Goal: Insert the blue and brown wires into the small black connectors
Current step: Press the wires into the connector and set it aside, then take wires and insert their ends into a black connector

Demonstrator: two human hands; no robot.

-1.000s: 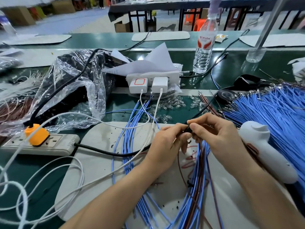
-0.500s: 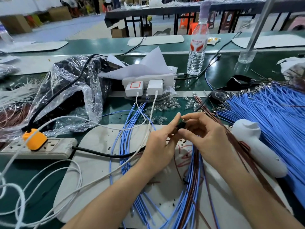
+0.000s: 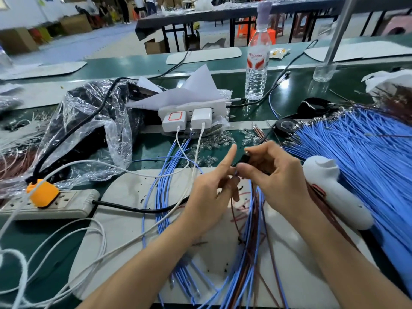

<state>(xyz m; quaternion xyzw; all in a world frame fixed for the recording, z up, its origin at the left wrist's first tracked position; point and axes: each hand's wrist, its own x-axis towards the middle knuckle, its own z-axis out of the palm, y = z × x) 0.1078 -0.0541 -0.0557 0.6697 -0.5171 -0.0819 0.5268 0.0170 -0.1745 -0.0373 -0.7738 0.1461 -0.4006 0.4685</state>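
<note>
Two bare hands meet above the far edge of the white mat (image 3: 124, 197) in the head view, partway through a wiring job. The right hand (image 3: 276, 177) pinches a small black connector (image 3: 245, 158) between its thumb and curled fingers (image 3: 260, 149). It holds the part in the air over the mat's far edge, clear of the green surface (image 3: 151, 150).

The left hand (image 3: 207, 192) has changed most. A second ago both hands were pressed together around the connector, and half a second ago the left index finger lay against it. Now that finger stands straight and lifted, apart from the connector. The hand's other fingers are curled on what appears to be a brown wire (image 3: 233, 210), which drops toward the mat's middle. A speck of blue shows between the two thumbs, too small to identify.

The lifted finger suggests one push is over and the person is checking or regripping before the next wire goes in. Whether any terminal has seated cannot be read.

Dozens of blue and brown leads (image 3: 252, 230) lie along the mat toward its near edge. A thick fan of loose blue wires (image 3: 367, 163) spreads off the mat's right side, past a white handheld tool (image 3: 334, 192), so much work likely remains.
</note>
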